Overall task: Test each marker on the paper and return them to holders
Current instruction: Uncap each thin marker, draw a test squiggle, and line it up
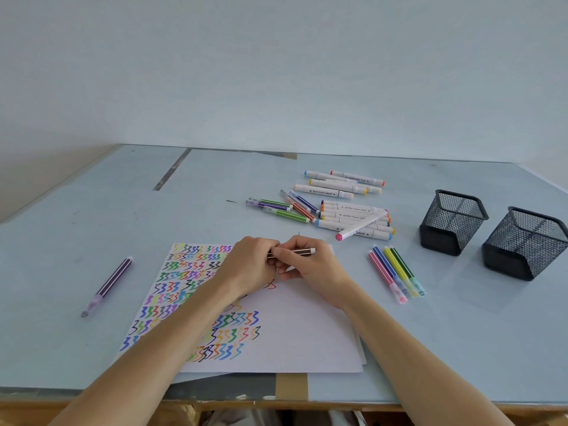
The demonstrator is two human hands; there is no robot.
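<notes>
Pale blue tabletop under a plain pale wall. Centre frame, your left hand and right hand meet over the white paper sheet with coloured squiggles, fingers of both closed on a thin dark striped marker with white end, lying horizontal between them. Two black wire-mesh square holders stand at right; loose plastic markers lie above centre.

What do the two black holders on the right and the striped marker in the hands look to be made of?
The two black holders: probably metal wire mesh, matte black; the walls are see-through lattice with solid rims and bases. The striped marker, gripped by both the left hand and the right hand: likely smooth plastic, with a dark striped barrel and a white end plug.
</notes>
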